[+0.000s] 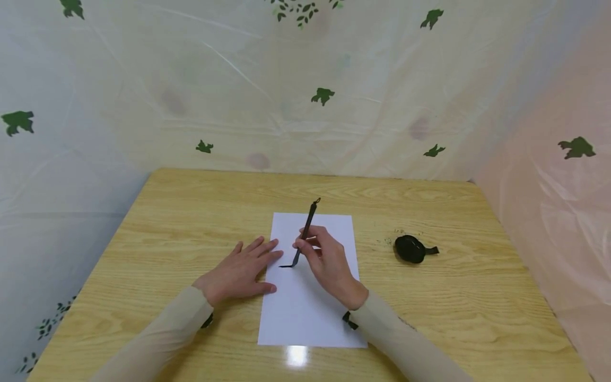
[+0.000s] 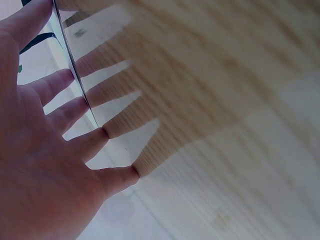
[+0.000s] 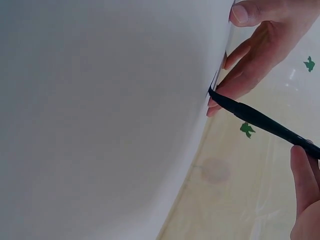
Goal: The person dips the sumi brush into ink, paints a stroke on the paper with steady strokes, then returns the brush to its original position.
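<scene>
My left grip [image 1: 241, 271], fingers apart, touches the left edge of the paper [image 1: 305, 318]. My right grip [image 1: 331, 265] pinches a brush [image 1: 308, 223], its tip at a black stroke [image 1: 285, 266] there. Rightward on the worktop [image 1: 453, 297] sits a black dish [image 1: 409, 249]; patterned cloth [image 1: 267, 79] hangs beyond.

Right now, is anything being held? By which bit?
The right hand holds the calligraphy brush by its handle, above the bristles; the left hand grips nothing.

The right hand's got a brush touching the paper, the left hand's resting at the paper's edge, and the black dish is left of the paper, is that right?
Not quite: the black dish is to the right of the paper, as the head view shows. The right hand holds the brush to the paper, and the left hand rests at its edge.
</scene>
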The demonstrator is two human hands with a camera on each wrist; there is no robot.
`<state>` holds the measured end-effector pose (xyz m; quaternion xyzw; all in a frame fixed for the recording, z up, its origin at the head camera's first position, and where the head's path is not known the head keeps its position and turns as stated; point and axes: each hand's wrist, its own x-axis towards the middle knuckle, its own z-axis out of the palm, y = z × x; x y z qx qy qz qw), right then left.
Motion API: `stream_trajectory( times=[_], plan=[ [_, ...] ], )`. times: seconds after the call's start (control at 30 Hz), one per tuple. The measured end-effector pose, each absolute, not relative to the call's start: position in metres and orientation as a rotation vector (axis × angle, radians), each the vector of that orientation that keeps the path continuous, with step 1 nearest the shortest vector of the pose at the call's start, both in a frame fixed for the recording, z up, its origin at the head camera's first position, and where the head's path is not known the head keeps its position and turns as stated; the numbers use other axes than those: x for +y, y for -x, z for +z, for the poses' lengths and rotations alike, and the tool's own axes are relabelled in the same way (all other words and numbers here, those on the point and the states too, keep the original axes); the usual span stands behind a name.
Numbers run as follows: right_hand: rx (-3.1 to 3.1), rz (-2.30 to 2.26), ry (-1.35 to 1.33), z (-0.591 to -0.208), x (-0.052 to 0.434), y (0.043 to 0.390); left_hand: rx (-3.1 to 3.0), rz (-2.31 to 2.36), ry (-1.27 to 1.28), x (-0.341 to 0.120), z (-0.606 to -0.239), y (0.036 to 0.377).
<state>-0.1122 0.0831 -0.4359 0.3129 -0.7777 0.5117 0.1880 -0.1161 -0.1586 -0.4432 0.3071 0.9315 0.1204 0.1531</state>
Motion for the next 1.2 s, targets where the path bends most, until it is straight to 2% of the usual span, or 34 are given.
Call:
stream_trajectory(
  times=[1.2],
  plan=[
    [-2.226,1.460,-0.772,-0.435,0.099,0.106,2.674,0.344,-0.887,-0.159,-0.445,0.116]
  ],
)
